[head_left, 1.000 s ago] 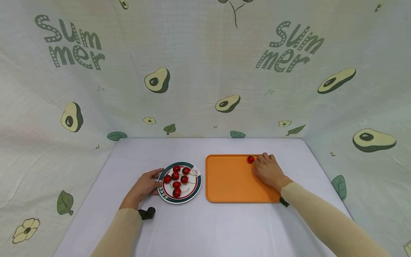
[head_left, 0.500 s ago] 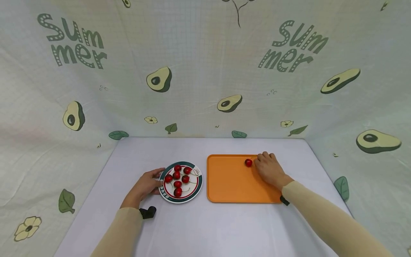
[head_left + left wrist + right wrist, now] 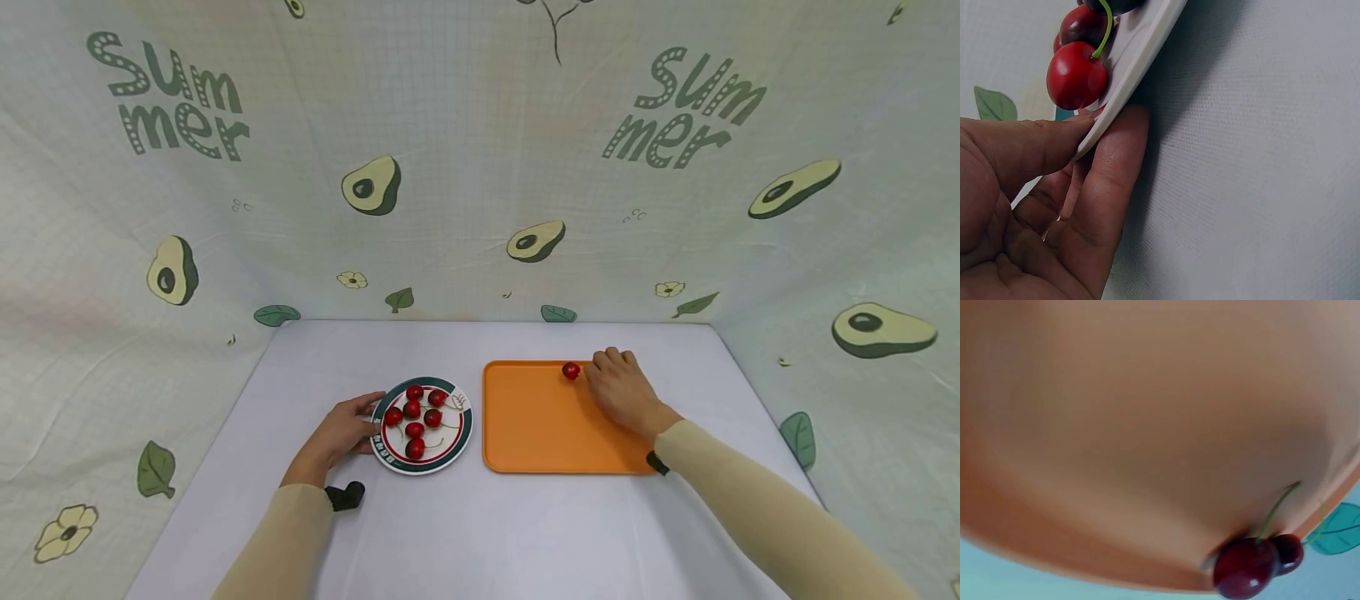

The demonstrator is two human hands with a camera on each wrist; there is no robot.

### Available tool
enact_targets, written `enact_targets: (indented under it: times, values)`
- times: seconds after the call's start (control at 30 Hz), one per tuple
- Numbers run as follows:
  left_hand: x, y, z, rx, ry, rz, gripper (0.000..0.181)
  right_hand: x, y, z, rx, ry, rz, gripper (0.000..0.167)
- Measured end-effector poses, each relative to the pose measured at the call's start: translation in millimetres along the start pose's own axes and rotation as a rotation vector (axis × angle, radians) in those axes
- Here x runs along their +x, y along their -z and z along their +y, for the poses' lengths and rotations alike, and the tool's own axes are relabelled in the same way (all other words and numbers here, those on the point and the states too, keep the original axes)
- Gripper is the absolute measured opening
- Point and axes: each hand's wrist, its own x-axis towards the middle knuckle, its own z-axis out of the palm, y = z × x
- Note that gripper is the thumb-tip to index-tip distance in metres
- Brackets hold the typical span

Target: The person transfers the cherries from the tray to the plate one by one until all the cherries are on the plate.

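My left hand [image 3: 341, 432] grips the left rim of a round plate [image 3: 455, 450] with a green border. In the left wrist view the thumb lies over the plate's rim [image 3: 1138, 72] and a finger bends beneath it. Several red cherries [image 3: 415, 448] with stems lie on this plate. My right hand [image 3: 622, 390], knuckles up, is over the far right part of an orange tray [image 3: 540, 425]. Just left of its fingers is one cherry [image 3: 571, 371]; whether they pinch its stem is hidden. The right wrist view shows a cherry [image 3: 1244, 569] and a smaller-looking one [image 3: 1289, 553] behind it.
Plate and tray stand side by side on a white table [image 3: 465, 533], a narrow gap between them. A printed cloth [image 3: 450, 125] with avocados, leaves and lettering hangs behind and at both sides. Most of the right wrist view is a blurred tan-orange surface.
The cherry beside my right hand has shifted left, dipping nearer and then moving back toward the tray's far rim. My right hand has moved slightly left and away. The left hand and plate stay put.
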Motion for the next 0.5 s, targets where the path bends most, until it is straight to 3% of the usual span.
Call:
enact_targets:
  times: [0.5]
  values:
    - [-0.9,0.7,0.1,-0.008,-0.005,-0.007,0.069,26.6,20,-46,0.016,0.094,0.039,0.014]
